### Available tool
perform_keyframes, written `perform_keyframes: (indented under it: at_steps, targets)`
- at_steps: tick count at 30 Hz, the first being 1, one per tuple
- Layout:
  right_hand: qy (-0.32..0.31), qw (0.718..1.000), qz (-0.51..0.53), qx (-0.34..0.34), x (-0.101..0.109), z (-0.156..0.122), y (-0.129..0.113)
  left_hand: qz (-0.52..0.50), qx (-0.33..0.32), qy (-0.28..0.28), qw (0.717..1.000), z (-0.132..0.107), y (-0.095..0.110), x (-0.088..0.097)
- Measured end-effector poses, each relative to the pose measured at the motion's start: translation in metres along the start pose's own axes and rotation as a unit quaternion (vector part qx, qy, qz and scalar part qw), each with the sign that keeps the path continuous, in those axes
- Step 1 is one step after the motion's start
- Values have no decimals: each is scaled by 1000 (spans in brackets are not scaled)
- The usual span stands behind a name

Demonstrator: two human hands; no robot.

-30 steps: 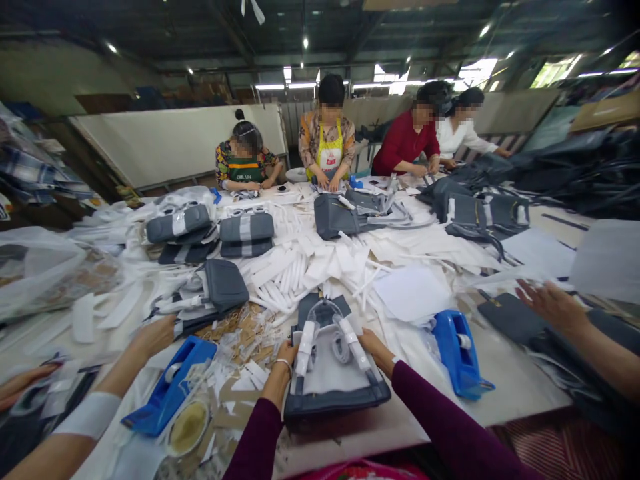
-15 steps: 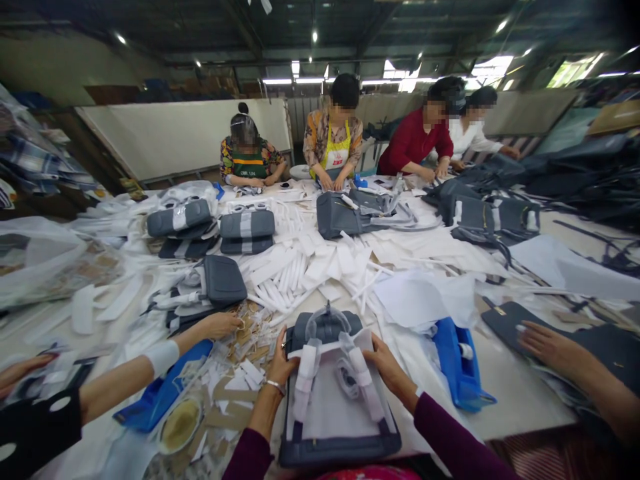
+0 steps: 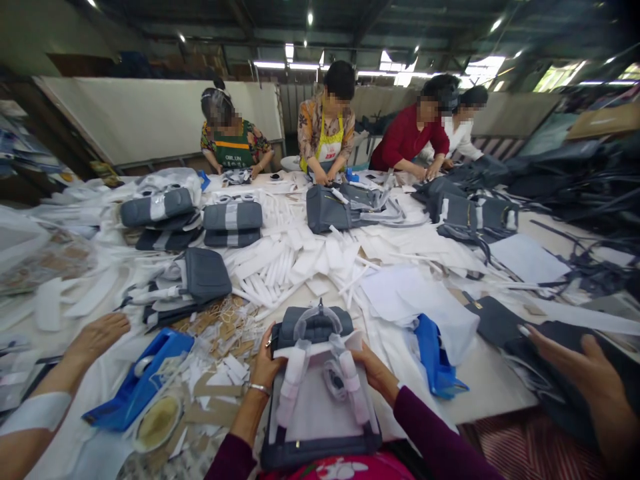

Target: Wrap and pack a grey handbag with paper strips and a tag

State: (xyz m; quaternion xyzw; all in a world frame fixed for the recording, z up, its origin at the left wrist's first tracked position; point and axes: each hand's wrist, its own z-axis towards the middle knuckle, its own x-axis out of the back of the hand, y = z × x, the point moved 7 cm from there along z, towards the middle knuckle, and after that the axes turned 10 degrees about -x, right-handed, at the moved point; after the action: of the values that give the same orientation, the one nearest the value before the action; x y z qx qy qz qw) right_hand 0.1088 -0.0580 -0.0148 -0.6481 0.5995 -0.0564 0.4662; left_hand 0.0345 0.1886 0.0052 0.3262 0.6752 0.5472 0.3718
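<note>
A dark blue-grey backpack (image 3: 320, 427) lies close in front of me. A white sheet covers much of its upward side, and its shoulder straps (image 3: 295, 377) are wrapped in white padding. Clear plastic surrounds the top handle (image 3: 320, 312). My left hand (image 3: 265, 367), a bangle at the wrist, grips the upper left edge with the thumb over the white sheet. At the opposite upper edge, my right hand (image 3: 373, 367) is closed round the bag and sheet. The undersides of both grips are hidden.
Blue tape dispensers (image 3: 145, 377) (image 3: 437, 360) stand on either side. Cardboard scraps and tags (image 3: 225, 333) litter the left. Wrapped bags (image 3: 233, 223) and white padding (image 3: 280, 267) lie beyond. Co-workers' hands (image 3: 100, 337) (image 3: 575, 367) flank me; several people work across the table.
The view has turned slightly, shifting the scene left. The left co-worker's hand has moved left, away from the scraps; the right co-worker's hand has turned and its fingers have spread. My grip stays the same.
</note>
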Motion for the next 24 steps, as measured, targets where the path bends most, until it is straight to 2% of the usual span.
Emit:
perform_keyframes:
  at_steps: [5,8,13,16,20,24]
  targets:
    - [0,995,87,-38,4,5,11,25,3,12,1000,6,3,0]
    - [-5,992,112,-54,6,5,10,56,-11,-5,998,14,8,-4]
    - [11,991,122,-53,9,-1,4,69,-35,-35,996,23,16,-16]
    - [18,993,114,-29,8,-7,-4,55,-27,-42,997,21,19,-18]
    - [33,993,109,19,6,-15,-17,69,19,-5,997,21,20,-2]
    - [61,991,117,38,5,-18,-26,110,-14,30,993,22,32,16]
